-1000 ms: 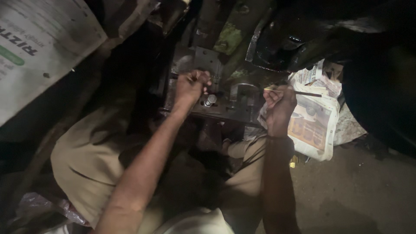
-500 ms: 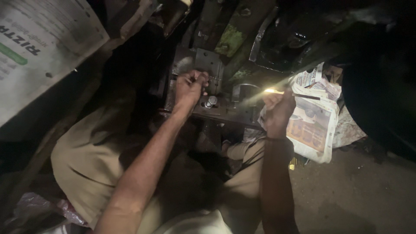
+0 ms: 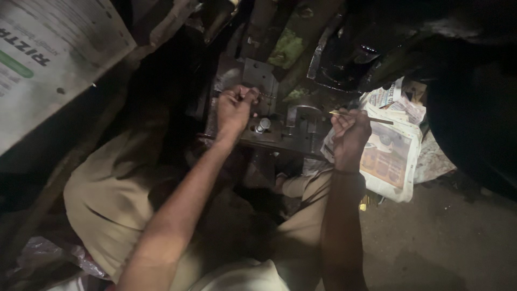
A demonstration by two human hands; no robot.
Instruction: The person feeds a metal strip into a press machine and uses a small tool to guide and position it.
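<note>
My left hand [image 3: 235,109] is closed around a small thin metal piece at the top of a grey metal fixture [image 3: 280,126], just left of an upright silver bolt [image 3: 262,125]. My right hand [image 3: 350,132] grips a thin brass-coloured rod [image 3: 371,119] that lies level, its tip pointing toward the fixture. Both forearms reach forward over my knees in khaki trousers [image 3: 116,199].
A folded newspaper [image 3: 390,156] lies on the floor under my right hand. A big dark metal machine part [image 3: 377,48] hangs over the top right. A large printed sheet [image 3: 48,59] leans at the left. Crumpled plastic [image 3: 48,253] sits at the lower left.
My right hand has shifted slightly with the rod, which flashed bright half a second ago. My left hand has stayed on the fixture.
</note>
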